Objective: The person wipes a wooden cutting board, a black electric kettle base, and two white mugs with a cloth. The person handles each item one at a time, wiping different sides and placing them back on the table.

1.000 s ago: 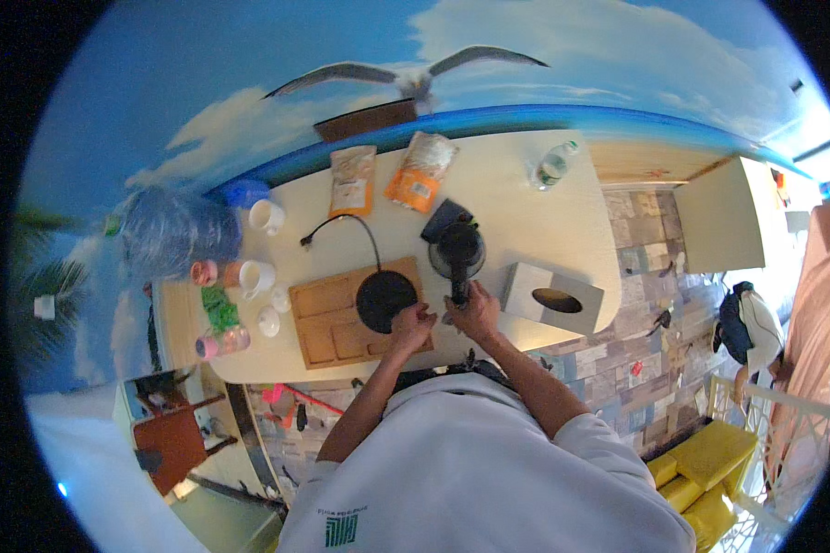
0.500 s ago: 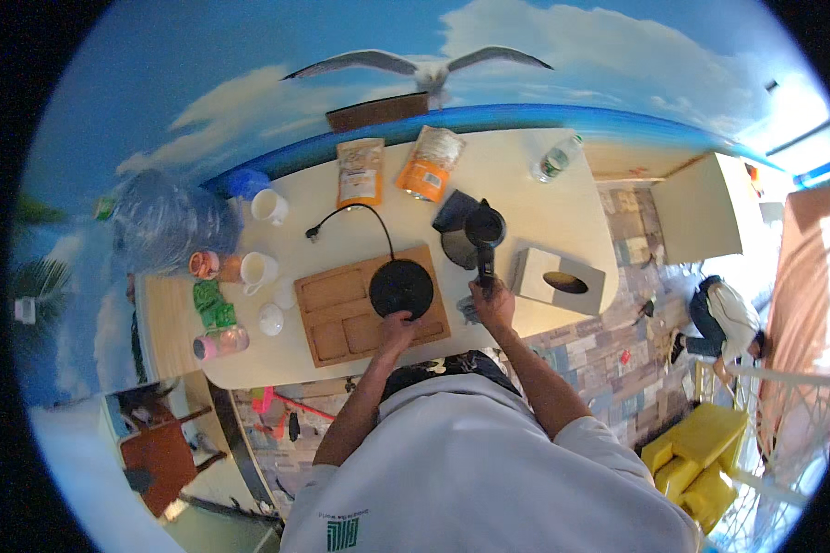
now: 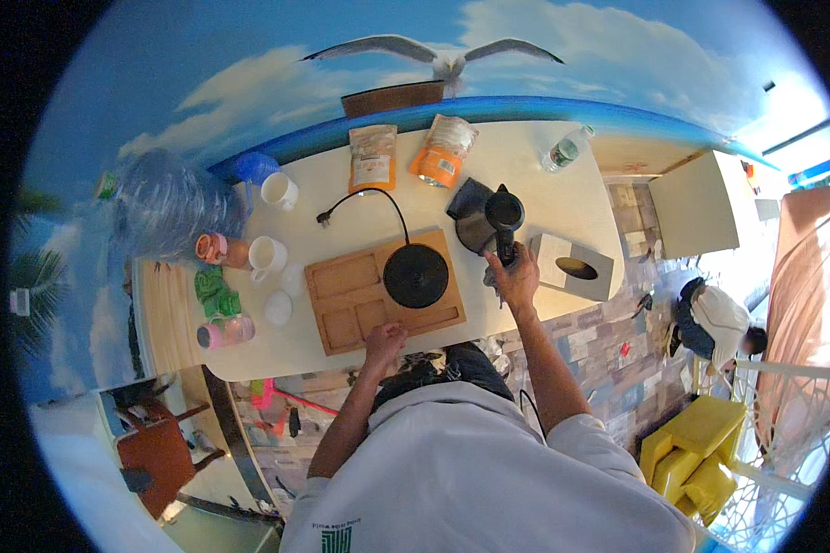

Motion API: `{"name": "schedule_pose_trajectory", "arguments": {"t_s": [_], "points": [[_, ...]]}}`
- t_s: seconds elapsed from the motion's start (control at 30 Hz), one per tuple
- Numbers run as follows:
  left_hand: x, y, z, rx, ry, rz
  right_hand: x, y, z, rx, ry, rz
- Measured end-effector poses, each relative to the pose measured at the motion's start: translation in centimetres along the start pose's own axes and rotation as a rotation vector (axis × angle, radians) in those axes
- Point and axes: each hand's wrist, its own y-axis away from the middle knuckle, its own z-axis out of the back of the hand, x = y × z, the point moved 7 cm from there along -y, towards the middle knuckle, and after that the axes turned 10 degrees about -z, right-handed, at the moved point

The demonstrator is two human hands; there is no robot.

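Because the mugs and jars were gathered along the left edge of the pale table (image 3: 563,207), they seemed to be placed there to stay out of the hands' way. A large clear bottle (image 3: 184,207) was by the far left corner, a pink-lidded jar (image 3: 214,334) by the near left corner, and 2 white mugs (image 3: 266,256) a little farther in. Next came a wooden tray (image 3: 364,297) near the near edge, its shallow compartments facing up. The left hand (image 3: 385,343) was over the tray's near edge, fingers curled in narrowly with nothing visible in them, perhaps because the work at the handle needed only 1 hand. 2 orange-and-white pouches (image 3: 373,158) were at the far edge, apparently parked aside. A round black base (image 3: 415,276) lay on the tray's right part, which gave it a level bed; its cord (image 3: 401,217) curved off leftward, presumably to keep clear of the near edge. Farther right was a black kettle (image 3: 504,210), its handle pointing to the near edge, convenient for the right hand (image 3: 516,274). The thumb lay left of the handle, fingers right; how tightly they closed, I could not tell. A grey tissue box (image 3: 551,261) sat near the right edge, a small clear bottle (image 3: 567,149) at the far right corner, likely out of the way.
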Motion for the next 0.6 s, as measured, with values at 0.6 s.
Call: {"name": "schedule_pose_trajectory", "arguments": {"t_s": [0.6], "points": [[-20.2,-3.0,-12.3,0.243,0.211,-0.455,-1.3,1.2,-0.3,0.766,-0.437,-0.297]]}}
